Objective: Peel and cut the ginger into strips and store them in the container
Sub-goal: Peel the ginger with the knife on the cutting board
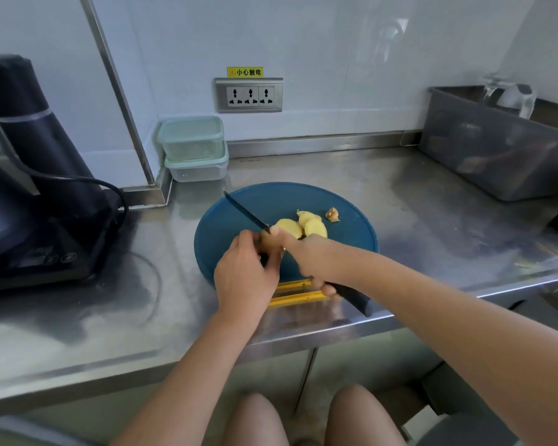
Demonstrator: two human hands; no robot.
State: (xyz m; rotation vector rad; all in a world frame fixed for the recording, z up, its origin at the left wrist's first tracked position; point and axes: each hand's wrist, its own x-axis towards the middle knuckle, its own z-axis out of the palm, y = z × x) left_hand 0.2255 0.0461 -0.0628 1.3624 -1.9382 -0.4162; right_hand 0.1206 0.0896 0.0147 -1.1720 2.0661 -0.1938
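On the round blue cutting board (351, 231) the left hand (242, 272) curls its fingers round a tan ginger piece (266, 241), mostly hidden. Pale yellow peeled ginger slices (316, 227) lie just beside it, toward 2 o'clock. The right hand (306, 259) grips the black knife (247, 212), blade pointing to 10 o'clock. Ginger is light, firm and fibrous, and its wet cut faces are probably slippery, so hold the unpeeled end. Stacked clear plastic containers (194, 146) stand on the steel desk (432, 204) at 11 o'clock.
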